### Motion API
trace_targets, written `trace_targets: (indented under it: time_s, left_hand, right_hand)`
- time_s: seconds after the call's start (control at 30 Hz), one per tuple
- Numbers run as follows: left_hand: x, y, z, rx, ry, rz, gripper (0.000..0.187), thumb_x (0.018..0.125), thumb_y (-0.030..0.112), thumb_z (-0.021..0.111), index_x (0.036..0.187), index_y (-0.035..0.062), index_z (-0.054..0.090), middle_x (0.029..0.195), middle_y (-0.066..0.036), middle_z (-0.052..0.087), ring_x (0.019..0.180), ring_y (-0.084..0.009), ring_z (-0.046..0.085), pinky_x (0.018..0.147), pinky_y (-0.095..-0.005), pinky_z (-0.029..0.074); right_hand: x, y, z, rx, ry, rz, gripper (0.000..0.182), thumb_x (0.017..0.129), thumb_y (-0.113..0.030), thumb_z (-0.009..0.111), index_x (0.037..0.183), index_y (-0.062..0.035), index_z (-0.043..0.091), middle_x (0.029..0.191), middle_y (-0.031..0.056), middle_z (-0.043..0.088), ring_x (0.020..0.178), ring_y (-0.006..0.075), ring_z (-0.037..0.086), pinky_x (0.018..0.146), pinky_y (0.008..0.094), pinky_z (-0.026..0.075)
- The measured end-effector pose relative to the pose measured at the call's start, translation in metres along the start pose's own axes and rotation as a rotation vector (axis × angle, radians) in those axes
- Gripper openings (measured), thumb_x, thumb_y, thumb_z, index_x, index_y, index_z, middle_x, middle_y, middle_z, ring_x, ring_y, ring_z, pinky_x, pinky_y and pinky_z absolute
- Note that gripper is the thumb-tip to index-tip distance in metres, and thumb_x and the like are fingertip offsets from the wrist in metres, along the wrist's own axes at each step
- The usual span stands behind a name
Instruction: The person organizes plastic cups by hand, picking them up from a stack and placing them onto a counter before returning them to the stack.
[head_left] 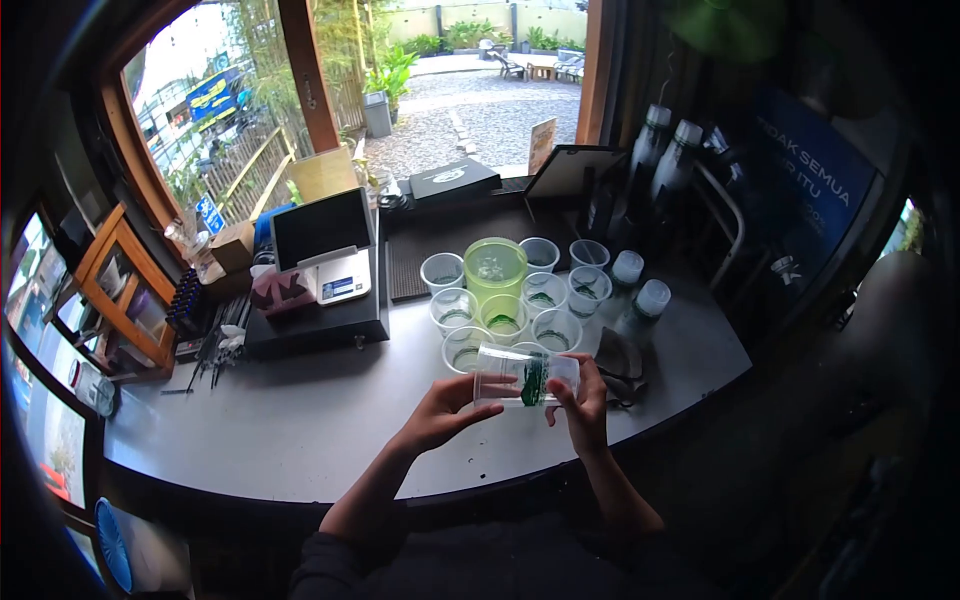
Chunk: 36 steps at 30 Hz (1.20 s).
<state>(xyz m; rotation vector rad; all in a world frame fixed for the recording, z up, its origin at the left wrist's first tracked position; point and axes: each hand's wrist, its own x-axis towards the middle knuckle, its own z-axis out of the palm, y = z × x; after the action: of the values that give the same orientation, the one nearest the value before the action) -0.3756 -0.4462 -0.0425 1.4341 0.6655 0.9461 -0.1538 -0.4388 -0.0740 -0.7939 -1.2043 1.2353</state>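
A clear plastic cup with a green print lies sideways between my two hands above the grey counter. My left hand holds it at its left end, with fingers against the rim. My right hand is wrapped round the other end, thumb on the near side. Just beyond stand several clear cups in a cluster, upright and open. Among them is a taller, greenish container with something clear in it.
Capped bottles stand right of the cups, beside a dark crumpled cloth. A tablet and a black cash drawer are at the left. Thin utensils lie farther left. A black box sits by the window.
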Motion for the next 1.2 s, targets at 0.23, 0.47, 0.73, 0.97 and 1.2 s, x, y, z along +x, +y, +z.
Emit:
trace_targets:
  time_s: [0.23,0.47,0.73,0.97,1.2]
  left_hand:
    - [0.040,-0.014,0.012,-0.432,0.179,-0.219,0.037,0.097,0.024,0.056,0.122,-0.0036,0.055,0.112,-0.021,0.065,0.111,-0.0283,0.063,0.096,-0.0371,0.052]
    - [0.104,-0.014,0.047,-1.018,-0.070,-0.274,0.060,0.096,0.032,0.056,0.140,-0.0038,0.036,0.132,-0.021,0.053,0.121,-0.0310,0.055,0.107,-0.0400,0.041]
    - [0.198,-0.023,0.103,-0.610,-0.139,-0.182,0.050,0.098,0.019,0.053,0.137,-0.0076,0.039,0.134,-0.021,0.051,0.128,-0.0296,0.049,0.111,-0.0390,0.035]
    - [0.292,-0.023,0.125,-0.450,-0.033,-0.212,0.066,0.094,0.023,0.060,0.145,-0.0010,0.025,0.131,-0.018,0.054,0.124,-0.0244,0.052,0.108,-0.0363,0.038]
    - [0.428,0.010,0.115,-0.184,0.183,-0.044,0.077,0.092,0.028,0.060,0.149,0.0011,0.016,0.140,-0.016,0.048,0.129,-0.0237,0.047,0.108,-0.0407,0.036]
  right_hand:
    - [0.010,-0.022,-0.026,-0.078,-0.005,-0.155,0.077,0.080,-0.027,0.078,0.141,-0.0098,0.034,0.118,0.0141,0.054,0.081,0.0139,0.065,0.051,0.0188,0.048]
    - [0.044,-0.031,-0.087,-0.230,0.092,-0.274,0.070,0.077,-0.021,0.080,0.135,-0.0065,0.044,0.120,0.0106,0.054,0.096,0.0182,0.062,0.077,0.0278,0.053]
    - [0.080,-0.058,-0.156,-0.100,0.188,-0.311,0.080,0.078,-0.020,0.079,0.142,-0.0063,0.033,0.129,0.0178,0.043,0.121,0.0281,0.048,0.102,0.0421,0.044]
    - [0.136,-0.098,-0.250,-0.182,0.258,-0.443,0.086,0.076,-0.010,0.079,0.145,-0.0073,0.028,0.143,0.0195,0.033,0.124,0.0331,0.048,0.098,0.0438,0.049]
    - [0.258,-0.170,-0.315,-0.261,0.432,-0.775,0.078,0.080,-0.010,0.077,0.143,-0.0084,0.031,0.142,0.0176,0.039,0.122,0.0322,0.050,0.097,0.0423,0.048]
